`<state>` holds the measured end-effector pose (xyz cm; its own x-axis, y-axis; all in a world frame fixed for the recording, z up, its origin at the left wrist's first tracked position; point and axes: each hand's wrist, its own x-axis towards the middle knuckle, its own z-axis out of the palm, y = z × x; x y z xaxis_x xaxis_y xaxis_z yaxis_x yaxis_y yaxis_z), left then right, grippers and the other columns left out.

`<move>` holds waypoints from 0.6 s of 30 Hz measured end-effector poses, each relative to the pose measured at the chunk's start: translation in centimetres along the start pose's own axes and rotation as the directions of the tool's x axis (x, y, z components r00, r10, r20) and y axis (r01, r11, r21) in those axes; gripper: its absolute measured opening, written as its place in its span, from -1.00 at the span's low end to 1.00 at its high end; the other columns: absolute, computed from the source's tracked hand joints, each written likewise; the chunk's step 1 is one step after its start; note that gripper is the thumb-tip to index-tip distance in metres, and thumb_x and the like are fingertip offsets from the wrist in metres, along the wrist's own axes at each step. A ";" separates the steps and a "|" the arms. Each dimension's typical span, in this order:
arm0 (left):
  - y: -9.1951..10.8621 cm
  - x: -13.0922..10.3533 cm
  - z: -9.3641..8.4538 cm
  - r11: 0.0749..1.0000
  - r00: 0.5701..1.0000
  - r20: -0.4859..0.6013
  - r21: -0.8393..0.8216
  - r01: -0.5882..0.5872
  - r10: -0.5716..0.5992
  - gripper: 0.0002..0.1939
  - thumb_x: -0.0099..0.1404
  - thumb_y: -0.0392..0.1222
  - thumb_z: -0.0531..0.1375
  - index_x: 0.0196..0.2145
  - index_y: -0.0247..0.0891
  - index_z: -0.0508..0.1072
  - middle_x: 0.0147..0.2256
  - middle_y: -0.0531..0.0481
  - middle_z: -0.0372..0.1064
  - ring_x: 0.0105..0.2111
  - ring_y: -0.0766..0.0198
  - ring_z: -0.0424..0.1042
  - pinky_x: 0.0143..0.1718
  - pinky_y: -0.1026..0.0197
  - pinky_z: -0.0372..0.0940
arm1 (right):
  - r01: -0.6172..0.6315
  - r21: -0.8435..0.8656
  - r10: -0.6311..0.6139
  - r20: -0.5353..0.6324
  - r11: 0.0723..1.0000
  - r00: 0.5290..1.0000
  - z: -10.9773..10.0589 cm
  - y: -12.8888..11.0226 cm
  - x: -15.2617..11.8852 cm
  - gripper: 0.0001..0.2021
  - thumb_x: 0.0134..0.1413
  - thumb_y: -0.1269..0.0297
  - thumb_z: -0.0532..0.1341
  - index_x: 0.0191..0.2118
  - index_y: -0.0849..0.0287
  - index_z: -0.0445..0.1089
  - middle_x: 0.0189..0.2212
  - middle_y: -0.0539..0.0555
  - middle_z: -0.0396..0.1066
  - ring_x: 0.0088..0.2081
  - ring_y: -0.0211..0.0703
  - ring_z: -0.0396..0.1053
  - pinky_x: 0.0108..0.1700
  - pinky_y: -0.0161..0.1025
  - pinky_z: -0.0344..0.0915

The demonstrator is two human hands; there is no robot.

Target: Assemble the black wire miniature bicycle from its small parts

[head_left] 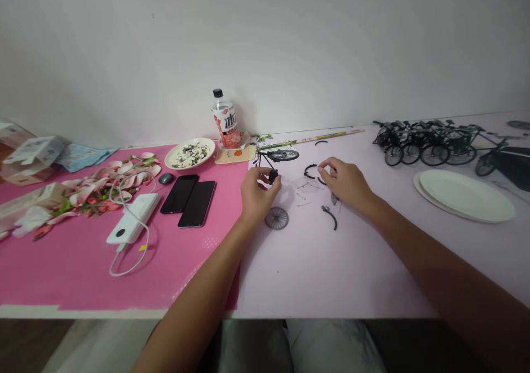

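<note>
Our left hand [257, 194] pinches the partly built model bicycle [273, 176] above the counter [290, 273], just beyond a loose wheel [276, 218]. Our right hand [346, 184] hovers right of it, fingertips beside a curved black part [307, 171]; we cannot tell whether they grip anything.

Bench [372, 273] tally: smartphones and plates in twos, many kinds single.
Smartphones [197, 203], 2. White oval plates [467, 195], 2, stacked. Drink bottle [227, 124], 1. Dish of mixed bits [190, 153], 1; bits too small to count. White power bank [133, 218], 1. Loose spoked wheel [276, 218], 1. Curved black pieces [333, 220], at least 3. Model bicycles [434, 143] at right, several; overlap hides exact number.
</note>
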<state>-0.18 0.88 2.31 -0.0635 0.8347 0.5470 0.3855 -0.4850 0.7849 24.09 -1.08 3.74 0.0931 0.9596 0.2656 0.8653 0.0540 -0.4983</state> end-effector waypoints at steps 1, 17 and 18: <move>0.0 0.0 0.0 1.000 1.000 0.000 0.001 -0.001 0.001 -0.84 0.21 -0.20 0.37 -0.25 -0.18 0.50 -0.28 -0.01 0.52 -0.35 0.28 0.48 -0.42 0.27 0.36 | -0.013 -0.029 0.012 -0.046 0.999 0.999 -0.1 0.1 0.1 -0.70 0.37 0.04 0.07 -0.09 0.10 0.45 -0.52 0.03 0.38 -0.50 -0.12 0.28 -0.40 -0.22 0.08; -0.3 0.0 0.2 1.000 1.000 0.009 0.005 -0.005 0.005 -0.84 0.22 -0.18 0.37 -0.25 -0.18 0.49 -0.27 -0.02 0.52 -0.35 0.28 0.49 -0.42 0.27 0.36 | -0.115 -0.366 0.190 0.176 0.924 0.966 -3.5 4.8 2.3 -0.79 0.08 0.08 0.34 -0.20 0.05 0.55 -0.28 0.13 0.56 -0.28 0.01 0.42 -0.31 -0.18 0.12; -0.4 0.0 0.2 1.000 1.000 0.009 0.006 -0.007 0.007 -0.84 0.22 -0.18 0.37 -0.25 -0.18 0.49 -0.27 -0.02 0.52 -0.35 0.28 0.49 -0.42 0.27 0.36 | -0.108 -0.364 0.188 0.193 0.925 0.963 -3.5 4.9 2.3 -0.77 0.06 0.08 0.35 -0.20 0.05 0.55 -0.28 0.13 0.56 -0.29 0.00 0.42 -0.32 -0.19 0.12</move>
<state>-0.16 1.10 1.98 -0.0530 0.8337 0.5496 0.3918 -0.4889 0.7794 30.22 0.39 4.79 0.1573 0.9875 0.0032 0.9698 -0.1539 -0.1893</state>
